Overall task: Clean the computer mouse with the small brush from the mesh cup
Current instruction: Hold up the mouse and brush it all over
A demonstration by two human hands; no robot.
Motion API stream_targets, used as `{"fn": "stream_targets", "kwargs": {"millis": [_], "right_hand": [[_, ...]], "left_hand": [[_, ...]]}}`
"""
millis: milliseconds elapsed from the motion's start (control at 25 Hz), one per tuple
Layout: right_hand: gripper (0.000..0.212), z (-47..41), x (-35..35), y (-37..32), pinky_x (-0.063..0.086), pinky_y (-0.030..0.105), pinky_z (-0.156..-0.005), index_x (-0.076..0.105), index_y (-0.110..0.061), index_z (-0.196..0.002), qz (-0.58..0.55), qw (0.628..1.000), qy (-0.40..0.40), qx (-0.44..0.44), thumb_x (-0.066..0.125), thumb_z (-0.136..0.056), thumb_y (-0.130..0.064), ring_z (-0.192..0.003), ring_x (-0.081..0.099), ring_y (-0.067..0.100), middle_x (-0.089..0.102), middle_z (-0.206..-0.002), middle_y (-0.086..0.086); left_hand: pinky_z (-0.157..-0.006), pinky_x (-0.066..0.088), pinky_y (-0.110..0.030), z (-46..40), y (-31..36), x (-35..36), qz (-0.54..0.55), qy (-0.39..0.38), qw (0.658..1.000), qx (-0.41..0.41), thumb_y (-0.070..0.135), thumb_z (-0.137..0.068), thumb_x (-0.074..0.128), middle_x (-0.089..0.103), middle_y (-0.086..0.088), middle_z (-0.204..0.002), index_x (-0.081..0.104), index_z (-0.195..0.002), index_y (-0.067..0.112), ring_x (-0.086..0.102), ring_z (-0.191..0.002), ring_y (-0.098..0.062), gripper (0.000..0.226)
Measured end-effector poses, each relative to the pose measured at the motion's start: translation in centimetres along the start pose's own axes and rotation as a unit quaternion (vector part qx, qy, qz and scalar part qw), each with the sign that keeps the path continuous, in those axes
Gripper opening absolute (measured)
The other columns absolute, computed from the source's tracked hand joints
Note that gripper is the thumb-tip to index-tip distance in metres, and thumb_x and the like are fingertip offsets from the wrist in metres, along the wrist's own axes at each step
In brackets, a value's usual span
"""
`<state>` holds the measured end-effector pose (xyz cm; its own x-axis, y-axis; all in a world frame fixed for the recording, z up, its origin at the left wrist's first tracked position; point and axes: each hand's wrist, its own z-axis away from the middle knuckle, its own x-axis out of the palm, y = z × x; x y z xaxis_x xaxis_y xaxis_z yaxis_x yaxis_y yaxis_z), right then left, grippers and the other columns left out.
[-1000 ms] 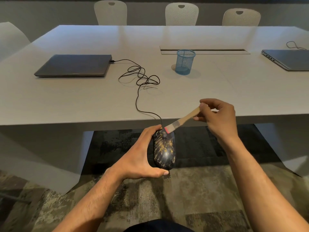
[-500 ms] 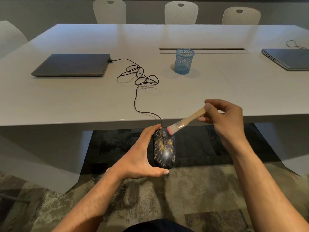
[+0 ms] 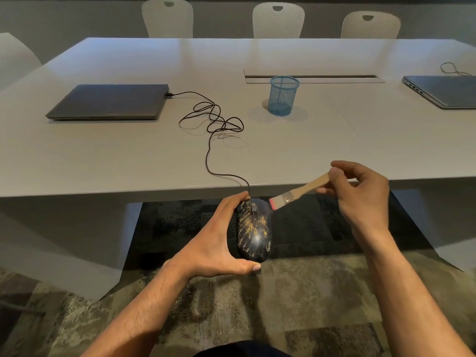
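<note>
- The left hand [image 3: 219, 243] has the computer mouse [image 3: 254, 230] wrapped up, index finger over the front end, thumb under the back, holding it in the air just below the near edge of the table [image 3: 128, 155].
- The mouse is dark and glossy, streaked with yellowish marks on top, its scroll wheel facing the camera.
- The right hand [image 3: 360, 194] pinches the wooden handle of the small brush [image 3: 298, 193] between thumb and fingertips, handle angled up to the right.
- The pink bristle tip sits right at the mouse's front right corner; touching or just off it, hard to call from this angle.
- The cable [image 3: 213, 124] runs from the mouse's nose up over the table edge, loops in a tangle, and plugs into the closed laptop [image 3: 108, 101] on the left.
- The blue mesh cup [image 3: 283, 96] stands upright mid-table, well apart from both hands.
- A second laptop [image 3: 445, 91] lies closed at the far right.
</note>
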<state>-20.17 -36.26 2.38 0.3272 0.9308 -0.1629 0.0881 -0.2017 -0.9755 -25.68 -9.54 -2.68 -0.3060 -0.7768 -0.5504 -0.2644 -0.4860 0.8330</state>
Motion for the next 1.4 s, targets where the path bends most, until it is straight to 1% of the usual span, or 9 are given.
{"fn": "stream_targets", "kwargs": {"millis": [200, 360, 520, 680, 800, 1000, 1160, 1280, 1400], "right_hand": [[0.020, -0.3, 1.1, -0.3, 0.063, 0.026, -0.072, 0.070, -0.008, -0.116, -0.024, 0.998, -0.050, -0.007, 0.064, -0.098, -0.015, -0.078, 0.077, 0.017, 0.071, -0.101, 0.011], [0.022, -1.2, 1.1, -0.4, 0.064, 0.029, -0.074, 0.069, -0.007, -0.118, -0.013, 1.000, -0.002, -0.015, 0.063, -0.099, -0.015, -0.076, 0.077, 0.017, 0.071, -0.103, 0.013], [0.019, -1.2, 1.9, -0.5, 0.063, 0.028, -0.073, 0.070, -0.009, -0.115, -0.016, 0.998, -0.067, -0.017, 0.063, -0.098, -0.014, -0.077, 0.078, 0.019, 0.071, -0.102, 0.011], [0.020, -1.9, 1.6, -0.6, 0.063, 0.028, -0.073, 0.070, -0.008, -0.116, -0.009, 1.000, -0.017, -0.015, 0.063, -0.099, -0.014, -0.075, 0.077, 0.017, 0.071, -0.101, 0.011], [0.018, -1.9, 1.7, -0.6, 0.063, 0.027, -0.073, 0.071, -0.008, -0.114, -0.037, 0.997, -0.069, 0.001, 0.064, -0.098, -0.013, -0.077, 0.078, 0.021, 0.070, -0.101, 0.013], [0.018, -2.3, 1.2, -0.3, 0.063, 0.028, -0.074, 0.071, -0.009, -0.114, -0.021, 0.999, -0.022, -0.017, 0.064, -0.098, -0.014, -0.077, 0.078, 0.019, 0.071, -0.102, 0.013], [0.018, -1.5, 1.7, -0.1, 0.063, 0.027, -0.073, 0.071, -0.012, -0.114, -0.001, 0.996, -0.091, -0.024, 0.064, -0.098, -0.014, -0.078, 0.078, 0.018, 0.072, -0.102, 0.010], [0.020, -1.6, 1.4, -0.1, 0.063, 0.028, -0.074, 0.069, -0.011, -0.117, 0.021, 0.999, -0.042, -0.027, 0.063, -0.098, -0.016, -0.078, 0.077, 0.016, 0.072, -0.104, 0.009], [0.017, -1.8, 1.0, -0.6, 0.064, 0.029, -0.074, 0.071, -0.014, -0.113, -0.018, 0.996, -0.082, -0.020, 0.065, -0.097, -0.014, -0.079, 0.078, 0.019, 0.073, -0.101, 0.009]], "left_hand": [[-0.110, 0.026, -0.007, -0.3, -0.1, -0.1, 0.002, -0.002, 1.000, 0.003, 0.046, -0.057, 0.089, 0.022, 0.033, -0.145, 0.013, -0.149, 0.047, 0.028, -0.136, 0.012, 0.119], [-0.108, 0.025, -0.005, -0.3, -0.1, -0.2, -0.002, -0.001, 1.000, 0.005, 0.047, -0.057, 0.089, 0.021, 0.037, -0.144, 0.013, -0.148, 0.048, 0.026, -0.135, 0.015, 0.119], [-0.108, 0.027, -0.005, -0.4, -0.2, -0.1, 0.002, -0.005, 1.000, 0.004, 0.045, -0.057, 0.090, 0.020, 0.039, -0.142, 0.013, -0.146, 0.051, 0.026, -0.135, 0.015, 0.118], [-0.110, 0.028, -0.009, -0.4, -0.1, -0.1, 0.001, -0.005, 1.000, 0.004, 0.046, -0.057, 0.090, 0.020, 0.036, -0.144, 0.012, -0.146, 0.052, 0.025, -0.136, 0.014, 0.118], [-0.109, 0.026, -0.007, -0.5, -0.1, -0.3, 0.003, -0.003, 1.000, 0.004, 0.046, -0.057, 0.089, 0.021, 0.034, -0.145, 0.012, -0.143, 0.056, 0.025, -0.136, 0.015, 0.116], [-0.110, 0.026, -0.008, -0.2, -0.3, 0.1, 0.001, -0.010, 1.000, 0.000, 0.042, -0.058, 0.091, 0.021, 0.029, -0.147, 0.015, -0.149, 0.043, 0.025, -0.136, 0.012, 0.118], [-0.113, 0.026, -0.012, -0.2, -0.4, 0.3, 0.011, -0.015, 1.000, 0.000, 0.039, -0.059, 0.091, 0.021, 0.025, -0.149, 0.015, -0.151, 0.038, 0.026, -0.138, 0.009, 0.119], [-0.112, 0.024, -0.010, -0.1, -0.4, 0.5, 0.011, -0.016, 1.000, 0.002, 0.038, -0.059, 0.092, 0.021, 0.026, -0.149, 0.015, -0.151, 0.038, 0.025, -0.138, 0.009, 0.119], [-0.113, 0.027, -0.013, -0.1, -0.5, 0.5, 0.018, -0.015, 1.000, 0.000, 0.035, -0.060, 0.092, 0.021, 0.026, -0.148, 0.015, -0.151, 0.037, 0.026, -0.138, 0.009, 0.120]]}}
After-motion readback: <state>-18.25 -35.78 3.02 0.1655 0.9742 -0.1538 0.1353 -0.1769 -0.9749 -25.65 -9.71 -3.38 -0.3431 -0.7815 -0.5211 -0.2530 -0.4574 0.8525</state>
